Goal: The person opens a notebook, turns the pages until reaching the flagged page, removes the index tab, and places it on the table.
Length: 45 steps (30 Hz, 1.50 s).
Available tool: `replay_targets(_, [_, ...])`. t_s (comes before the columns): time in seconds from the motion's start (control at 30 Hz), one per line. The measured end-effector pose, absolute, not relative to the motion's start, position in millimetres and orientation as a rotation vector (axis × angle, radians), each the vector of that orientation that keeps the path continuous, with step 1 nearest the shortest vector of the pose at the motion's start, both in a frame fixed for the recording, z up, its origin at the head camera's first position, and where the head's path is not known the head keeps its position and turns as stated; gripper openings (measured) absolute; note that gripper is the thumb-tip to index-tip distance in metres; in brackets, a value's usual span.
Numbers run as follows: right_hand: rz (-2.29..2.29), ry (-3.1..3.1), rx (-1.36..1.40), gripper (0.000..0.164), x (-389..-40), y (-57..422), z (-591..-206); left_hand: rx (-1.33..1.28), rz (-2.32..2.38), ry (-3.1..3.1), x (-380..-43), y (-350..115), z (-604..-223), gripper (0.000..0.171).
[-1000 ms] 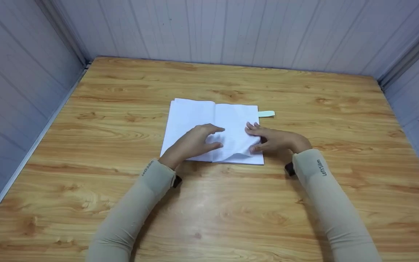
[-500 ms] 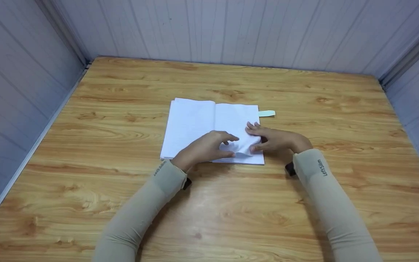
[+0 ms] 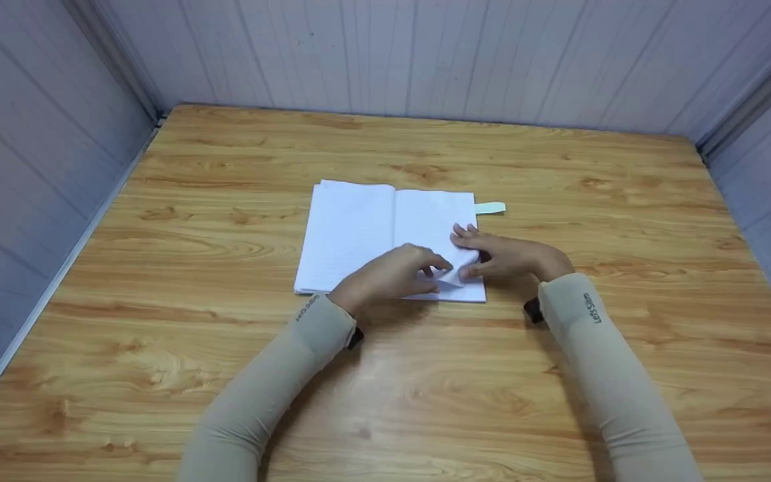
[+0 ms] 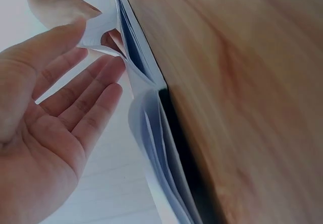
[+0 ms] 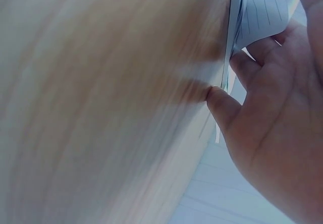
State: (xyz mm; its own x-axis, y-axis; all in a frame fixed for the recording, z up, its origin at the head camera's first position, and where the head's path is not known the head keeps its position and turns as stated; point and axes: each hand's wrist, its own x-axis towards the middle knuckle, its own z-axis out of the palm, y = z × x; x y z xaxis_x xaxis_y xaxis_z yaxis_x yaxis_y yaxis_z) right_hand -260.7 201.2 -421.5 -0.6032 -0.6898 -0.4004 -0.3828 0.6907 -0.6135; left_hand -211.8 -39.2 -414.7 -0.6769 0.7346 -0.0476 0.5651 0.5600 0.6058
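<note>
A white lined notebook (image 3: 352, 214) lies spread open on the wooden table. The front part of its right-hand page (image 3: 452, 276) is bent up off the sheets below. At that page's outer edge is my right hand (image 3: 512, 258), holding the raised part; in the left wrist view its thumb lies above the paper and a finger shows beneath. My left hand (image 3: 392, 271) hovers over the front middle of the notebook. Its fingers (image 4: 96, 105) are loosely extended around the lifted page edge, and a firm grip is not visible.
A pale green strip (image 3: 490, 208) sticks out from the notebook's right side. The wooden table (image 3: 385, 402) extends around it, with white panelled walls (image 3: 385, 53) behind and on both sides.
My left hand has moved right across the notebook, from near the centre fold to the lifted page by my right hand. The right hand stays in place.
</note>
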Motion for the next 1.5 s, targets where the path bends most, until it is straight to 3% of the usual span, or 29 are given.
replay_targets(0.87, [-0.643,2.276,-0.799,0.091,-261.0,199.7,-418.2,1.102,0.792,2.575,-211.9,-37.4,-416.8,0.032])
replay_targets(1.23, [-0.746,2.378,-0.758,0.121,-261.9,201.8,-417.2,1.075,0.943,2.601,-210.3,-41.2,-412.7,0.037])
replay_targets(1.5, [-0.869,2.406,-0.69,0.126,-262.1,203.2,-418.0,0.994,1.114,2.602,-207.6,-47.0,-412.0,0.041])
